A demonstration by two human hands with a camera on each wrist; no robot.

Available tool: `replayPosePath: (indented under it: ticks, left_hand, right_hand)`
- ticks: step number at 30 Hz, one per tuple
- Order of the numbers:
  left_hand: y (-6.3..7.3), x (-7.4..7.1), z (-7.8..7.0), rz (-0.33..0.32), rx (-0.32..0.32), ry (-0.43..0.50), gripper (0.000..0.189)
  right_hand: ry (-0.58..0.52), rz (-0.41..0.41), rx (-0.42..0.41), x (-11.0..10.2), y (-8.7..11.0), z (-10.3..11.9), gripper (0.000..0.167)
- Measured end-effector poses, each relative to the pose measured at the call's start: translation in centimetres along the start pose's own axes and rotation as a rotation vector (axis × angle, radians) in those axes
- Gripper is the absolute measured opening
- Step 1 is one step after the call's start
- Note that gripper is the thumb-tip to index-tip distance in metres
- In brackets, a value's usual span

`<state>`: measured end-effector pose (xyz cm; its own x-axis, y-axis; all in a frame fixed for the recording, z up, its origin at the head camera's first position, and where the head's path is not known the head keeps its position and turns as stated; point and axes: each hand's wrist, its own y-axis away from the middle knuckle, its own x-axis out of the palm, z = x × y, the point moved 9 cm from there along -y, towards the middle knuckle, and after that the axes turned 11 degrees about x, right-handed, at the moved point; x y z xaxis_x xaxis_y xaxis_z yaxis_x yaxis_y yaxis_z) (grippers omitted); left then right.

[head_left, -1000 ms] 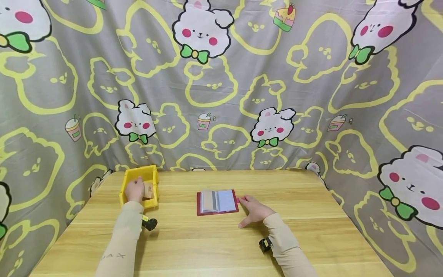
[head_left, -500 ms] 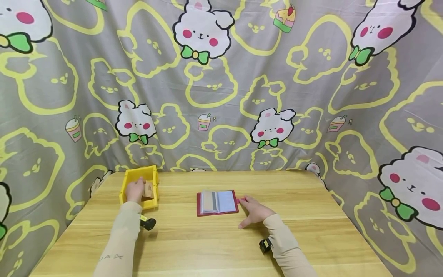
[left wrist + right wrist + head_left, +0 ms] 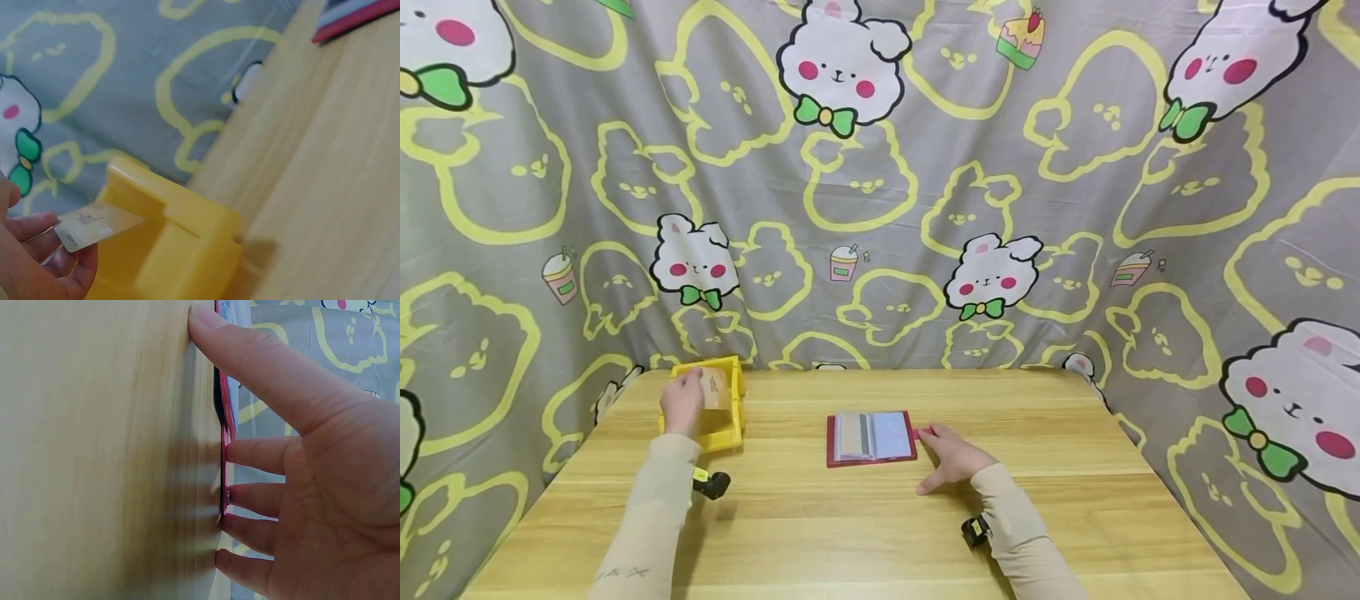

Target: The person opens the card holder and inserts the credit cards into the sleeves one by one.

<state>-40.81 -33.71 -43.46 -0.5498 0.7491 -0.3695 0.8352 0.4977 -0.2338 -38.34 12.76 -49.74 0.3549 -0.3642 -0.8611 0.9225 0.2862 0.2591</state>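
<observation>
My left hand pinches a tan card by one edge, over the yellow bin at the back left. In the left wrist view the card is tilted, with a small printed figure on it. A red card holder lies spread open mid-table, showing clear sleeves and a tan card in the left one. On its right side, fingertips of my right hand press the pink strap, the fingers nearly straight and the thumb spread out to the side.
Both lie on a wood-grain table. A grey curtain with rabbit prints hangs right behind the table's far edge and along its sides. The bin's raised walls surround the space below the left hand.
My left hand has risen out of the yellow bin with the tan card, which earlier stood lower inside it. The right hand and the card holder have stayed put.
</observation>
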Motion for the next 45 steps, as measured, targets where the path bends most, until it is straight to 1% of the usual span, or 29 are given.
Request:
replayPosePath:
  ticks: [1,4,8,10,12,16,19,22,24,31,39,42,45]
  left_hand:
    - [-0.1,-0.4,-0.4,-0.020,0.019,-0.003,0.056]
    - [-0.2,-1.2,-1.5,-0.048,0.039,0.003,0.052]
    - [0.0,-1.7,-2.6,-0.056,0.010,0.097,0.049]
    - [0.2,-1.8,-3.1,-0.050,-0.005,0.142,0.051]
    - [0.5,-1.6,-3.8,-0.040,-0.007,0.178,0.052]
    - [1.4,-0.7,-5.5,0.002,0.003,0.252,0.057]
    - [2.1,0.3,-6.5,0.030,0.005,0.349,0.056]
    - [2.8,1.6,-6.9,0.053,0.004,0.429,0.055]
    - [3.3,2.6,-7.1,0.074,0.004,0.464,0.055]
    - [5.2,6.5,-7.1,0.127,0.001,0.515,0.052]
    - [7.5,11.0,-7.2,0.190,-0.016,0.569,0.049]
    - [8.4,12.4,-7.2,0.220,-0.023,0.585,0.048]
    - [9.1,13.6,-7.3,0.236,-0.037,0.601,0.047]
  right_hand:
    - [0.001,0.000,-0.001,0.0,0.0,0.0,0.104]
    - [-0.002,-0.002,-0.002,-0.1,0.0,0.0,0.104]
    - [-0.005,-0.008,-0.005,-0.2,-0.1,0.0,0.104]
    - [-0.005,-0.009,-0.006,-0.2,-0.1,0.0,0.104]
    - [-0.006,-0.011,-0.007,-0.3,-0.1,0.0,0.103]
    - [-0.006,-0.010,-0.006,-0.2,-0.1,-0.1,0.104]
    - [-0.005,-0.010,-0.009,-0.2,-0.1,-0.1,0.104]
    - [0.001,-0.012,-0.016,-0.2,-0.1,0.0,0.104]
    - [0.008,-0.012,-0.019,-0.3,-0.1,0.0,0.104]
    - [0.013,-0.003,-0.030,-0.4,0.0,0.3,0.103]
    - [-0.016,-0.002,-0.019,-0.4,-0.1,0.2,0.101]
    - [-0.019,-0.011,-0.026,-0.5,0.0,0.3,0.100]
    - [-0.016,-0.029,-0.036,-0.9,0.1,0.5,0.098]
